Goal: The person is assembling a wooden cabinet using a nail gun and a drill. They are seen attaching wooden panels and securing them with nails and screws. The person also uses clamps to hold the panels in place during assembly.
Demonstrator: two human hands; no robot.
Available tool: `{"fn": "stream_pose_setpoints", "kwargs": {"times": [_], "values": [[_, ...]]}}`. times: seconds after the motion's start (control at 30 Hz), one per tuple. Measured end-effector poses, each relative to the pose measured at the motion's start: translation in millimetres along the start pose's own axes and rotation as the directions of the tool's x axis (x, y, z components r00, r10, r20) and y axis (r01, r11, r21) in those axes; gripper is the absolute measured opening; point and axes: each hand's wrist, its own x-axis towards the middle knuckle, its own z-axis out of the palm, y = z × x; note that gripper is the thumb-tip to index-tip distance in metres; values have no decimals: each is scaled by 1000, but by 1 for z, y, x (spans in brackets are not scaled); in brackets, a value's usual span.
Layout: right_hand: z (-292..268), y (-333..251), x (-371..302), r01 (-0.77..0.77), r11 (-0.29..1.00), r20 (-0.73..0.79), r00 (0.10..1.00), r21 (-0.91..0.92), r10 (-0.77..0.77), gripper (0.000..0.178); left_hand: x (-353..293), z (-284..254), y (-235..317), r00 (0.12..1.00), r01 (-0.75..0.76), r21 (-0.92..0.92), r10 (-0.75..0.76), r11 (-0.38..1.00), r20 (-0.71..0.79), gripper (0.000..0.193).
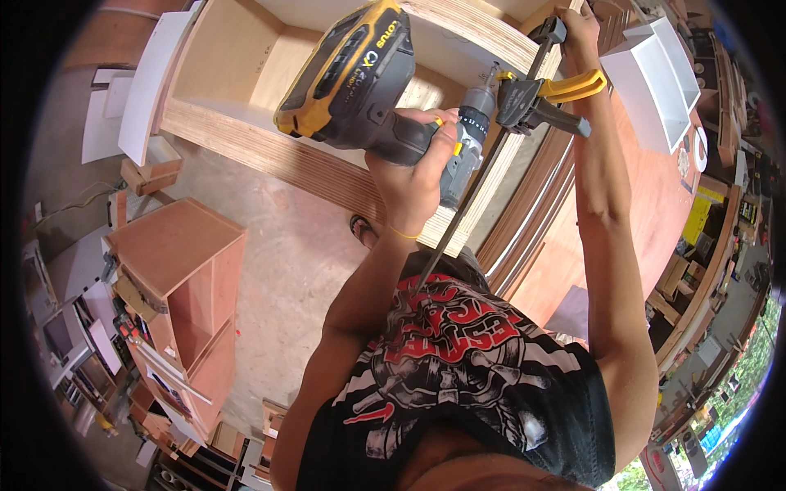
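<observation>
At the far left a small open plywood cabinet point(176, 286) stood on the concrete floor point(286, 254), well apart from the work, with scraps and white panels point(147, 82) lying beyond it. Between that cabinet and the person's body the floor lay bare, the widest open room in view.

Toward the middle, the left hand point(409, 176) was clenched round the grip of a yellow and black cordless drill point(385, 90). The drill's long axis ran from its battery end at upper left toward the chuck point(483, 102) at right, tilted slightly upward, so the nose pointed right toward the bar clamp. The drill hung just over the layered edge of a large plywood cabinet point(270, 155), whose open inside faced up and left; that edge ran diagonally from upper left down toward the person's foot point(360, 229).

Right of the drill, a bar clamp point(524, 106) with yellow and black handles sat just beside the chuck; whether the bit touched it could not be told. Its steel bar point(458, 213) ran on a steep diagonal from the top right down to the person's chest. The right hand point(581, 37) was closed on the top of that bar, the arm stretched straight up.

Further right lay a reddish-brown board point(655, 204) with a white open box point(655, 82) on it, and crowded benches point(720, 245) along the rim.
</observation>
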Motion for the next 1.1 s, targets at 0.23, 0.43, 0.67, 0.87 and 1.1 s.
{"fn": "stream_pose_setpoints", "kwargs": {"times": [0.23,0.43,0.67,0.87,1.1], "values": [[0,-9,-6,-146,985,5,989,-94,147,42,7,7,0,999,35,21,-35,999,-31,11],[0,4,0,-6,1000,11,1000,-21,6,42,14,3,-6,999,35,32,-33,999,-35,12],[-6,13,4,-24,1000,30,999,-3,25,42,21,4,-1,997,56,4,-56,998,-49,13],[0,9,1,-28,999,-8,1000,-18,28,38,17,-1,-6,996,62,22,-61,998,-63,14],[4,4,-7,-62,997,1,998,40,62,35,8,0,-12,990,-130,230,115,965,79,19]]}}
